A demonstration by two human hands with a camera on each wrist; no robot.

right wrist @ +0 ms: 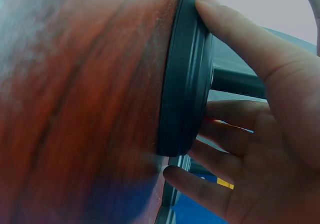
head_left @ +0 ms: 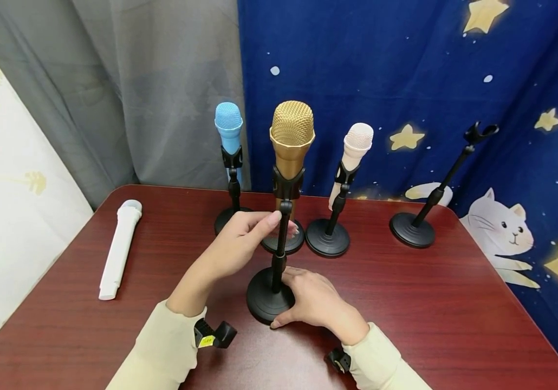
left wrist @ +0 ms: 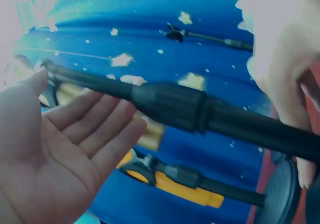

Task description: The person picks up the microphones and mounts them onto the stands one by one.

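A black microphone stand [head_left: 278, 254] stands upright at the middle of the table, with a gold microphone [head_left: 292, 130] in its clip. My right hand [head_left: 315, 300] grips the stand's round base [right wrist: 182, 79], thumb at the near edge and fingers round the other side. Beside the upper pole is my left hand [head_left: 237, 238], its thumb tip at the pole. In the left wrist view its fingers [left wrist: 107, 129] extend loosely behind the pole. Close behind, another stand carries an orange-yellow microphone [left wrist: 190, 189], hidden in the head view by the gold one.
A blue microphone [head_left: 228, 122] on a stand is at back left, a pale pink microphone [head_left: 357, 142] on a stand right of centre. A stand with a bare clip [head_left: 447, 189] is at far right. On the left lies a white microphone [head_left: 120, 246]. Curtains [head_left: 347, 65] hang behind.
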